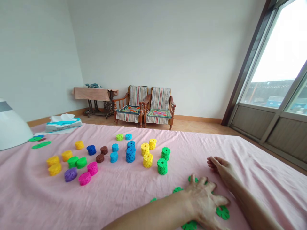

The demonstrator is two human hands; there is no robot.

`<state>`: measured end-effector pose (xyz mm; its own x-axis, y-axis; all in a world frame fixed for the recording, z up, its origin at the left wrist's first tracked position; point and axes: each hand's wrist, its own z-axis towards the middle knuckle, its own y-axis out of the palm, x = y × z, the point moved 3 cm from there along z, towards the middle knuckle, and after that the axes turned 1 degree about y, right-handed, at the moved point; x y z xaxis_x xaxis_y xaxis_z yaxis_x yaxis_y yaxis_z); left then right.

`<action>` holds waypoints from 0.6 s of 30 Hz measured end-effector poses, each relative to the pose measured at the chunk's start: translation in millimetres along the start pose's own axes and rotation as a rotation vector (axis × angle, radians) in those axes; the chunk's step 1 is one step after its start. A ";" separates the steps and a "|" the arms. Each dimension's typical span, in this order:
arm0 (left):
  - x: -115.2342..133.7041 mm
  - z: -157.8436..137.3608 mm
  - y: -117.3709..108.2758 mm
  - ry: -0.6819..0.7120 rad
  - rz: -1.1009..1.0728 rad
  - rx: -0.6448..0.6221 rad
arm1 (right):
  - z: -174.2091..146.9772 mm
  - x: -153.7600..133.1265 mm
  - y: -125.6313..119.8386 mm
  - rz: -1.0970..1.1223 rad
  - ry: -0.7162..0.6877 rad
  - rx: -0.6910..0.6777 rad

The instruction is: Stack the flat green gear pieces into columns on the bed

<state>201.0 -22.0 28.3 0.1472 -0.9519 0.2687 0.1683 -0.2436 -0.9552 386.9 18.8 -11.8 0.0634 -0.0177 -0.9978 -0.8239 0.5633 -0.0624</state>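
At the lower right of the frame, the left hand [203, 201] lies palm down with its fingers spread wide over loose green discs [223, 212], which show between and around it, with others trailing toward the bottom centre. The step in hand looks like gathering or sorting these flat pieces. Picking one up would call for narrowing the fingers and catching a thin rim. The right hand [221, 166] is just beyond, its fingers curled close together; whether they hold anything I cannot tell. Green stacks [162, 166] stand upright near the centre, with yellow stacks [147, 160] and blue stacks [130, 155] to their left, and more coloured stacks toward the left of the frame. The surface [115, 199] wears a creased pink cloth, with a tissue box [63, 127] and a white object [11, 129] at its left edge. Behind, two wooden chairs [158, 115] and a cloth-covered stand [92, 93] line a pale wall [155, 41]; a bright window [271, 70] fills the upper right.
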 end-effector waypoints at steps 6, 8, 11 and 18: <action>0.2 -18.4 2.9 0.002 0.190 0.109 | -6.6 -8.4 5.6 -0.077 -0.033 -0.009; -3.8 -33.3 -0.4 0.018 0.226 0.115 | -6.4 -8.3 6.7 -0.093 -0.040 -0.007; -12.0 -58.3 -6.4 0.019 0.231 0.137 | -5.2 -6.1 7.5 -0.105 -0.046 -0.005; -25.3 -110.0 -26.4 -0.059 0.145 0.116 | -1.3 2.3 7.1 -0.153 -0.046 -0.032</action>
<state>85.5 -12.0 33.1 0.2343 -0.9621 0.1397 0.2515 -0.0788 -0.9646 380.5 21.7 -14.5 0.2149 -0.0633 -0.9746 -0.8198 0.5307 -0.2152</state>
